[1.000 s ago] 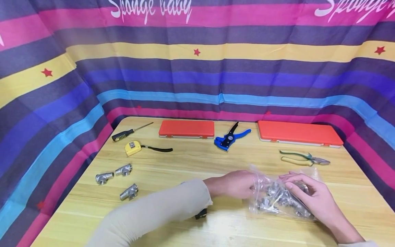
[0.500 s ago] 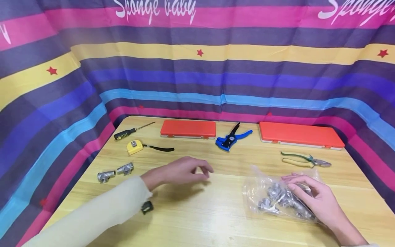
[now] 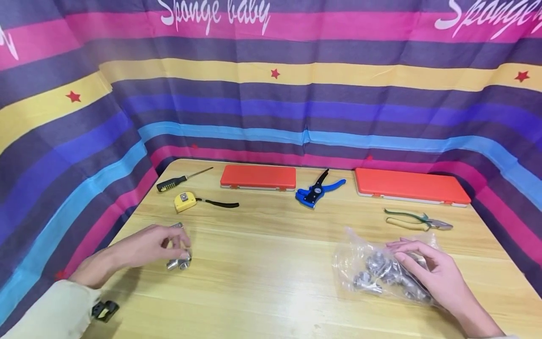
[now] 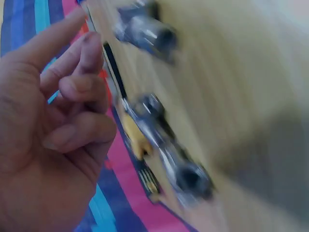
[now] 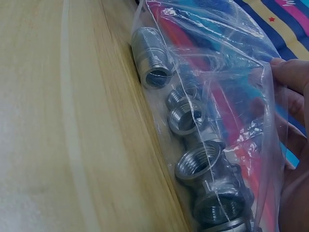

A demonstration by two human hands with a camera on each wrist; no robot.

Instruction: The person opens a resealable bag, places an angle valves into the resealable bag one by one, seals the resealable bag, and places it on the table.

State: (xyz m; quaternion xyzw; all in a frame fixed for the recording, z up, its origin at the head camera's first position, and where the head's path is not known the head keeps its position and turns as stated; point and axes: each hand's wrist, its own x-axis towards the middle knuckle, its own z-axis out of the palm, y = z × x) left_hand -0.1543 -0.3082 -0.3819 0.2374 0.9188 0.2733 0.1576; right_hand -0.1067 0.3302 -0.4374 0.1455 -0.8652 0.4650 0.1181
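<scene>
On the near left of the wooden table, your left hand hovers over a small group of metal pipe fittings. Its fingers are loosely curled and, in the wrist view, hold nothing — 1 fitting lies just beside the fingertips, though you cannot tell from the head view whether they touch it. That wrist view is blurred; it shows 3 fittings lying in a row on the wood beside the hand.

Over on the near right, your right hand rests on a clear plastic bag that lies flat on the table, with the fingers spread and only slightly bent over the plastic; the thumb presses the bag's edge in the right wrist view. Inside the bag are several threaded metal fittings, packed close together.

Along the far side you have 2 orange cases, with a blue wire stripper between them. A yellow tape measure and a screwdriver lie far left — green-handled pliers sit far right, near the bag.
</scene>
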